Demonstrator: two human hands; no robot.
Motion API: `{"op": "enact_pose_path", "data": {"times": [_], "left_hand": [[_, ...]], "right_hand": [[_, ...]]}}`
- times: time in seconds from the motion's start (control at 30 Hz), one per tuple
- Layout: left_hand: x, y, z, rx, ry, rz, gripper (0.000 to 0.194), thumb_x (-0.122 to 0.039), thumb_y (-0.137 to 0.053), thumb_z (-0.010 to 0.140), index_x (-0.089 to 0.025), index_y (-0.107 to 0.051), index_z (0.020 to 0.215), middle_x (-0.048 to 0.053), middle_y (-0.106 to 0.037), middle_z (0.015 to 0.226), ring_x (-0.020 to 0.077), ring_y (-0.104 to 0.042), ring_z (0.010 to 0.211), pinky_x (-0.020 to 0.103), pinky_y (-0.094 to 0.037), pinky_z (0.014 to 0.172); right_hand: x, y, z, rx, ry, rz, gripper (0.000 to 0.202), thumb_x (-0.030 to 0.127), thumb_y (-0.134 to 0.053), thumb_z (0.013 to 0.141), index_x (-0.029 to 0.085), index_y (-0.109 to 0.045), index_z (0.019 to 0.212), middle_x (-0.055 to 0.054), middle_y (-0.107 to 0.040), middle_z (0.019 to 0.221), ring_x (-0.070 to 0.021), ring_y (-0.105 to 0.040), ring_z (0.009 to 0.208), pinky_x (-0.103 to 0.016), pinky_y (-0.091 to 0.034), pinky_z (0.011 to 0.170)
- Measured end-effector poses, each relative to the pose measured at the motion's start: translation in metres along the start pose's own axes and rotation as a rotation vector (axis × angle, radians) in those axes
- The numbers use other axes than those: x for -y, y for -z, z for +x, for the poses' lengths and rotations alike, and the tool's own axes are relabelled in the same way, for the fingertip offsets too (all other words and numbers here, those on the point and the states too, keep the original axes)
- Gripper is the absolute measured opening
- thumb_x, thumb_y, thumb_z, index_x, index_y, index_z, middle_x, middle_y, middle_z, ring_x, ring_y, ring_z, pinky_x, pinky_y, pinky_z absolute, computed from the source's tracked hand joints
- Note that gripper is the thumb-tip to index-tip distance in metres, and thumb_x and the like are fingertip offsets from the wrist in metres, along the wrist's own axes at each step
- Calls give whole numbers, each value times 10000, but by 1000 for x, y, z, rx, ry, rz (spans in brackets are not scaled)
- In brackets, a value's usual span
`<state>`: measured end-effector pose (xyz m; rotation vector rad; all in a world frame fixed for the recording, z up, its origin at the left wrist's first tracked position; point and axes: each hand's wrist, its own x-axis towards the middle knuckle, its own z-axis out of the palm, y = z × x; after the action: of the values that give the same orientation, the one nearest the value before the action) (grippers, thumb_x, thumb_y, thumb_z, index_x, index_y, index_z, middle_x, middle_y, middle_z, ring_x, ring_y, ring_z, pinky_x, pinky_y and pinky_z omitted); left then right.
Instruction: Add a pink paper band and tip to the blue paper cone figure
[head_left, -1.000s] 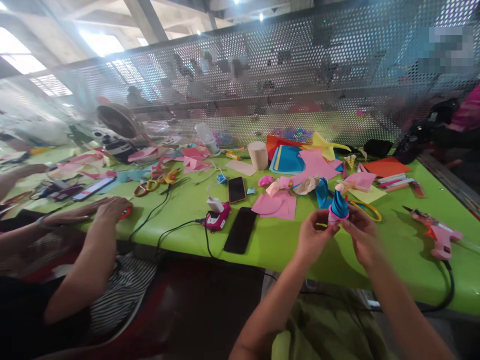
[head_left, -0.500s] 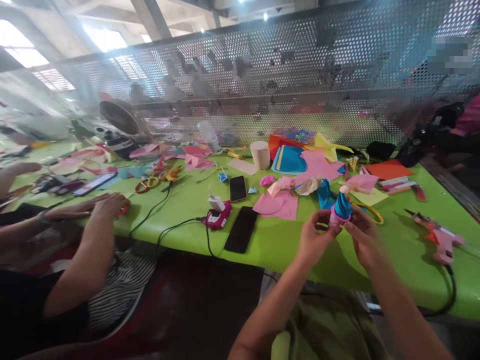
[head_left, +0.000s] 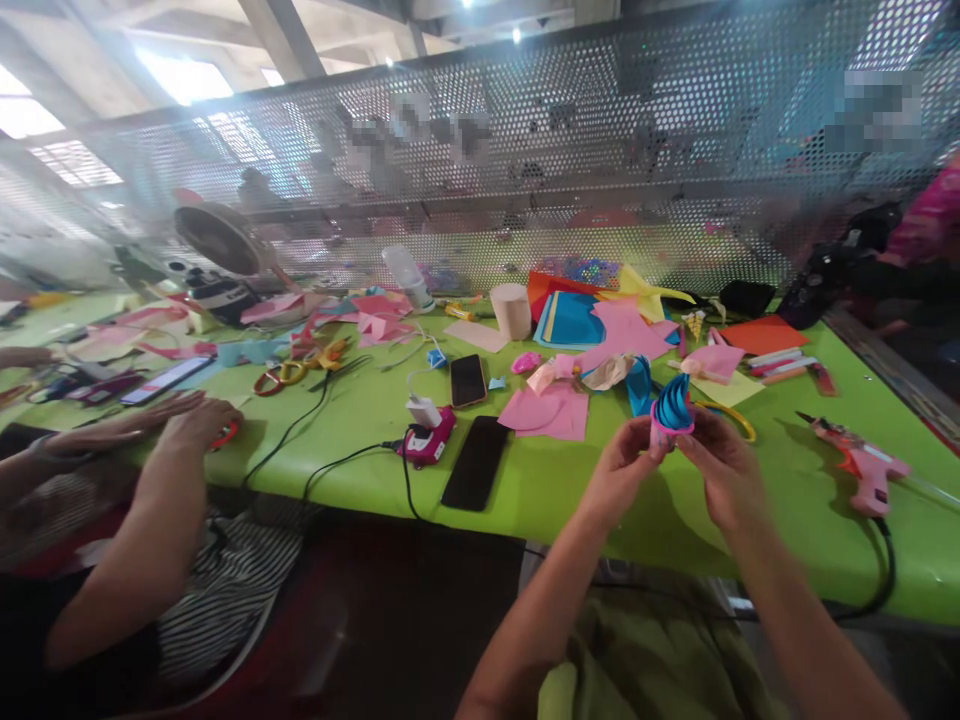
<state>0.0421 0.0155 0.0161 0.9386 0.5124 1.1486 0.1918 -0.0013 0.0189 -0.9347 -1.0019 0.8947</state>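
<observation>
A small craft piece (head_left: 673,407), blue and swirled on top with a pink rim and a pale lower part, is held over the green table. My left hand (head_left: 626,462) pinches it from the left, and my right hand (head_left: 721,462) has its fingers closed on the other side. Just behind are a crumpled blue strip (head_left: 639,385) and a yellow ring-shaped handle (head_left: 731,418), partly hidden. Pink felt sheets (head_left: 551,412) lie to the left of my hands. On the right rests a pink glue gun (head_left: 870,470) with its cord hanging off the edge.
Two dark phones (head_left: 477,462) (head_left: 469,380) lie left of centre, beside a magenta power adapter (head_left: 431,437) with cables. A paper roll (head_left: 513,311) and coloured sheets (head_left: 574,320) stand behind. At left, another person's hands (head_left: 199,420) rest on the table (head_left: 360,400). Perforated metal panel behind.
The craft piece has tilted, showing more of its blue folds, and the pale tip on top no longer shows. Both my hands still hold it. The whole view has shifted slightly.
</observation>
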Motion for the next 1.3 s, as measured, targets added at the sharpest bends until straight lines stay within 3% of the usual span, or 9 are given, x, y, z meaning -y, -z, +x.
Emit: {"op": "enact_pose_path", "data": {"times": [0.23, 0.43, 0.6, 0.83, 0.97, 1.17, 1.3], "left_hand": [[4, 2, 2, -46, 53, 0, 609, -497, -1010, 664, -182, -749, 1116, 38, -759, 979, 140, -652, 851, 270, -472, 808], [5, 2, 3, -52, 48, -31, 543, -436, -1018, 672, -192, -789, 1099, 37, -789, 1001, 141, -678, 895, 279, -496, 882], [8, 3, 2, -52, 43, -35, 526, -420, -1023, 665, -202, -798, 1087, 35, -798, 1017, 146, -689, 907, 281, -503, 896], [11, 5, 3, -59, 45, -3, 528, -456, -1012, 671, -198, -792, 1075, 30, -786, 993, 143, -673, 894, 276, -495, 883], [8, 3, 2, -63, 48, 26, 547, -483, -1002, 674, -197, -786, 1086, 33, -776, 983, 149, -668, 887, 286, -498, 883], [8, 2, 1, -65, 16, 71, 576, -547, -986, 674, -200, -777, 1085, 38, -770, 1005, 167, -674, 918, 296, -512, 892], [9, 1, 2, -63, -2, 98, 567, -555, -978, 685, -196, -775, 1074, 47, -772, 1022, 172, -681, 924, 299, -518, 893]], "right_hand": [[5, 5, 0, 130, -51, 13, 406, 454, -866, 868, 357, -779, 1253, -29, -808, 1103, -230, -736, 981, -369, -591, 865], [-2, 6, 2, 75, -70, 21, 298, 423, -892, 843, 353, -820, 1124, -4, -817, 1093, -215, -733, 967, -361, -587, 871], [-4, 6, 0, 93, -63, 55, 371, 425, -897, 840, 371, -807, 1196, -8, -816, 1141, -211, -738, 994, -355, -593, 889], [-2, 5, 1, 101, -36, 45, 302, 416, -896, 849, 368, -819, 1137, 3, -822, 1072, -199, -753, 960, -340, -597, 874], [-5, 8, 0, 115, -54, 46, 367, 431, -900, 840, 369, -806, 1189, -8, -823, 1102, -214, -753, 965, -362, -603, 877], [-8, 12, 1, 133, -16, -71, 360, 367, -923, 810, 330, -799, 1145, -14, -811, 1124, -240, -736, 1029, -431, -575, 996], [-8, 12, 1, 144, 12, -108, 340, 332, -921, 811, 316, -800, 1128, -16, -812, 1113, -241, -735, 1022, -429, -570, 995]]}}
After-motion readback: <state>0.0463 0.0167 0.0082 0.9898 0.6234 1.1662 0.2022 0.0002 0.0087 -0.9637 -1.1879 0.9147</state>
